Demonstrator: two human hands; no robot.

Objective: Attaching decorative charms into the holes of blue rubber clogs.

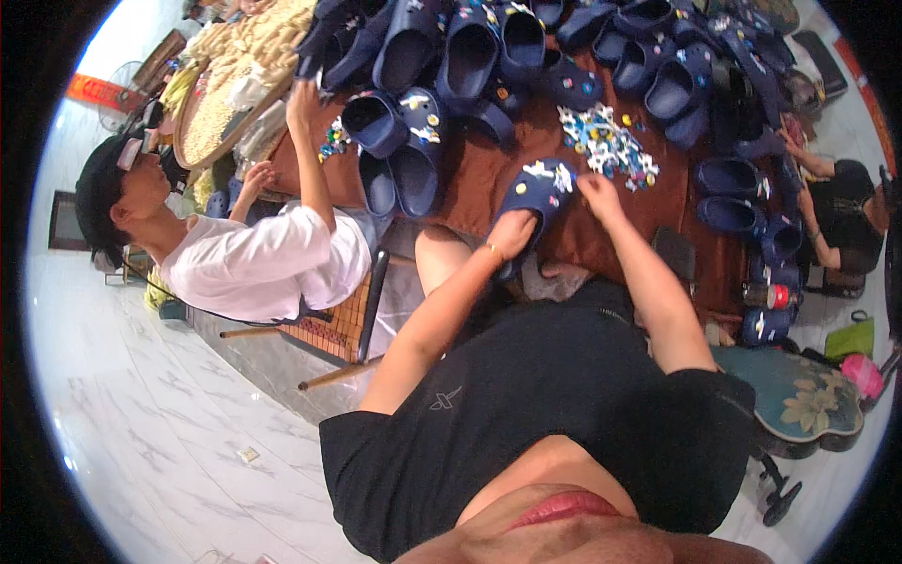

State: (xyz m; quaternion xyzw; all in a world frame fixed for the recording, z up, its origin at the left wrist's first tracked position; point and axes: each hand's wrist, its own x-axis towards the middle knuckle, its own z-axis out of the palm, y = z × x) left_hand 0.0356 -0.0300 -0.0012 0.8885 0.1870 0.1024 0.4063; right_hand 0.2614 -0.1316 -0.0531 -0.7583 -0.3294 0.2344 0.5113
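Clog (537, 193) in hand: left hand (510, 233) fingers clamped on its heel, right hand (596, 191) fingers pinched together at its toe. Some charms on; charm pile (609, 146) remains on tabletop (479, 174).

The person wears a black short-sleeved T-shirt (554, 414) with a small pale emblem printed low on its front. Both forearms are bare from sleeve hem to fingers. A thin gold-coloured bracelet circles the wrist of the left hand (510, 232); the right hand (598, 192) shows no ring or band.
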